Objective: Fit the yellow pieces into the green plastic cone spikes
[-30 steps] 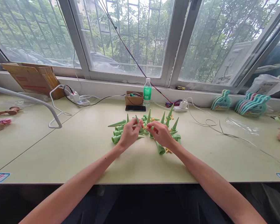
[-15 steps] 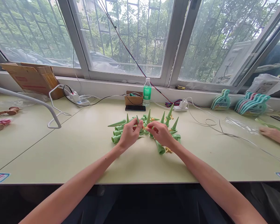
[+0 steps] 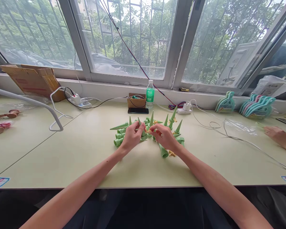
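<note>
My left hand (image 3: pixel 132 136) is closed around a green plastic watering spike (image 3: pixel 144 136), its pointed tip rising beside the fingers. My right hand (image 3: pixel 164 135) pinches a small yellow valve piece (image 3: pixel 147 131) against the side of that spike; the fingertips partly hide the contact. Around both hands lie several more green spikes, some standing point up like the tall one (image 3: pixel 172 118), others on their sides like the hollow one (image 3: pixel 165 154). Loose yellow valve pieces (image 3: pixel 172 153) rest beside my right wrist.
A phone (image 3: pixel 138 110), a water bottle (image 3: pixel 150 95) and a small cardboard box (image 3: pixel 136 101) stand behind the pile. White cables (image 3: pixel 231 136) cross the right side. Another person's hand (image 3: pixel 280 136) is at the far right, near turquoise hangers (image 3: pixel 257 106). A grey metal frame (image 3: pixel 38 100) juts in from the left.
The spike in my left hand has tilted slightly, its tip shifting left. My hands otherwise hold nearly the same place. At the far right, the other person's hand has moved a little.
</note>
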A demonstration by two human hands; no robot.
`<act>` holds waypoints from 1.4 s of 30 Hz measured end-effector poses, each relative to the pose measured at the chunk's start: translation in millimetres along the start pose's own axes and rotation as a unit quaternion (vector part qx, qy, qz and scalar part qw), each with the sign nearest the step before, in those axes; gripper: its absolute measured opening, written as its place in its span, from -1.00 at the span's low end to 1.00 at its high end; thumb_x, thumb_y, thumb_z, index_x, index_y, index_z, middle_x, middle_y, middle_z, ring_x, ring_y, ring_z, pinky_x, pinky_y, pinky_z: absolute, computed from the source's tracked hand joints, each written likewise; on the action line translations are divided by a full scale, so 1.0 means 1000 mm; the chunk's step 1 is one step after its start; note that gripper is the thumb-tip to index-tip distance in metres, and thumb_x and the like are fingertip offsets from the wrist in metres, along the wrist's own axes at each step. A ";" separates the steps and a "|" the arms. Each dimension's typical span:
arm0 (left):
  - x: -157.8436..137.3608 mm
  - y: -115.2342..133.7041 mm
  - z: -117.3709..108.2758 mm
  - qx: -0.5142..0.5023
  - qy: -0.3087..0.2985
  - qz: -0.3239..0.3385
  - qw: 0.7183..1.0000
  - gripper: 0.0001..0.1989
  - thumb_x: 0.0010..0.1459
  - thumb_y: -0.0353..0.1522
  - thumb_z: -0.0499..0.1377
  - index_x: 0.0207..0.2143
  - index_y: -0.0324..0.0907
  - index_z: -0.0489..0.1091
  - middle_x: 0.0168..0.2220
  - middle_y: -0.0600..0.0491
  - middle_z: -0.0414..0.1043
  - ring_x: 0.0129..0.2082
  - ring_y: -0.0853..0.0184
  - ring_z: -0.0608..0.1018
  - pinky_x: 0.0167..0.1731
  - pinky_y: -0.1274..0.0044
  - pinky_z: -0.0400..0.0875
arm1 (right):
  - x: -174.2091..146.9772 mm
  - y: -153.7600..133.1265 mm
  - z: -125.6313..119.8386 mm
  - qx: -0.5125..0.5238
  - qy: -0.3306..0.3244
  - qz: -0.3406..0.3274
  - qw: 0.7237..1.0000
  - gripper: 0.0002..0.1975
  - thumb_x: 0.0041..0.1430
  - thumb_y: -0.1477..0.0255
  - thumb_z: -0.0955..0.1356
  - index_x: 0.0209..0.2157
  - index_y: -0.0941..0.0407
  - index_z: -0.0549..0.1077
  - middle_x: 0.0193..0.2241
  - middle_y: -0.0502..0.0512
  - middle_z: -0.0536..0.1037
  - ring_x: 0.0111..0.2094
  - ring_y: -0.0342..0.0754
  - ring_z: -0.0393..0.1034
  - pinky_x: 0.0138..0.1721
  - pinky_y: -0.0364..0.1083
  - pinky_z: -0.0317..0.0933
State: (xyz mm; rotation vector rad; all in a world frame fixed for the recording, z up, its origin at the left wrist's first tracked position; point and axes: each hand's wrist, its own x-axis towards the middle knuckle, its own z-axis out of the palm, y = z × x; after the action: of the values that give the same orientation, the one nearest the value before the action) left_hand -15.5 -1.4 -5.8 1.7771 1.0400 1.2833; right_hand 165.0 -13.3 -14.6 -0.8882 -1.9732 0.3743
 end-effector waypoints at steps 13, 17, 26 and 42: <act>-0.004 0.003 0.001 0.089 0.008 0.058 0.994 -0.65 0.27 -0.13 0.04 -0.46 -0.19 0.26 -0.56 0.15 0.25 -0.69 0.53 0.12 -0.69 0.61 0.00 | -0.001 0.002 0.001 -0.050 -0.018 0.006 0.999 -0.71 0.32 0.31 0.26 -0.48 0.11 0.30 -0.58 -0.06 0.31 -0.55 -0.19 0.10 -0.45 -0.17 0.06; -0.005 0.002 0.001 0.104 0.001 0.081 0.991 -0.66 0.27 -0.14 0.03 -0.46 -0.18 0.22 -0.57 0.16 0.23 -0.69 0.53 0.13 -0.69 0.61 0.00 | -0.001 0.003 0.001 -0.065 -0.024 0.008 0.998 -0.59 0.34 0.23 0.22 -0.57 0.10 0.19 -0.63 -0.08 0.21 -0.58 -0.18 0.04 -0.49 -0.16 0.01; -0.007 0.002 0.003 0.116 -0.011 0.103 0.988 -0.64 0.28 -0.18 0.02 -0.50 -0.15 0.04 -0.58 0.18 0.15 -0.68 0.53 0.11 -0.67 0.62 0.01 | -0.002 0.003 0.001 -0.077 -0.040 0.023 0.996 -0.53 0.39 0.20 0.14 -0.58 0.12 0.22 -0.66 -0.07 0.22 -0.60 -0.19 0.02 -0.51 -0.16 -0.04; -0.007 0.003 0.003 0.126 -0.019 0.111 0.986 -0.67 0.29 -0.16 0.01 -0.47 -0.16 0.17 -0.60 0.19 0.16 -0.69 0.52 0.13 -0.67 0.62 0.02 | -0.002 0.002 0.003 -0.066 -0.056 0.037 0.996 -0.53 0.36 0.21 0.17 -0.60 0.11 0.22 -0.69 -0.09 0.20 -0.62 -0.20 0.01 -0.53 -0.15 -0.05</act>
State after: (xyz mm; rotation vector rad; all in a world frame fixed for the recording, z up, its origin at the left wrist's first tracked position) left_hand -13.7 -9.5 -6.7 2.1517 1.0428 1.2894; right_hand 163.8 -13.2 -18.7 -1.0469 -2.0909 0.3449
